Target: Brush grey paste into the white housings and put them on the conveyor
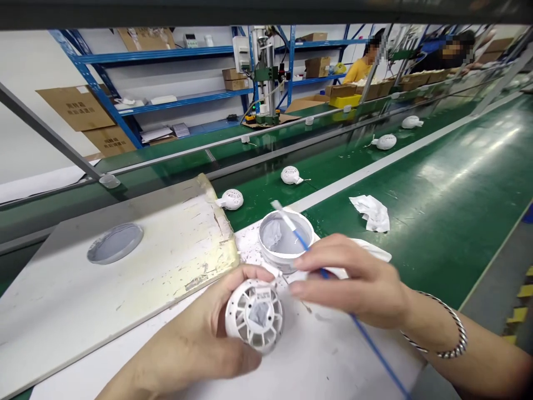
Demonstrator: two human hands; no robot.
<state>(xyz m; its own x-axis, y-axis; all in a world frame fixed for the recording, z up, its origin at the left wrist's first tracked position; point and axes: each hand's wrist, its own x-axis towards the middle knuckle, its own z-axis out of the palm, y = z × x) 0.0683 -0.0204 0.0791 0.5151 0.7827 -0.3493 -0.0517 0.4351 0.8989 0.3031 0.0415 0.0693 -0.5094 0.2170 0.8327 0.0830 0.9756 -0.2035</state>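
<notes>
On a scuffed board (179, 239) at far left lies a grey disc (115, 243). The left hand (183, 339) cradles a white vented housing (254, 316), its fingers (245, 272) curled around the rim, above a white sheet (316, 355). Next stands a white tub (275, 258) of grey paste. The right hand (353, 278) pinches a blue swab (375, 355) in narrow fingers (320, 255), its white tip over the tub. A crumpled wipe (372, 214) lies on the green belt (416, 222), with more housings (291, 175) beyond.

Person's L hand (195, 333) cupped low, palm up, fingers curled — R hand (353, 278) just above & to the right, thumb and fingertips (306, 256) pinched — R wrist (416, 319) angled, forearm (478, 361) in from lower right.
</notes>
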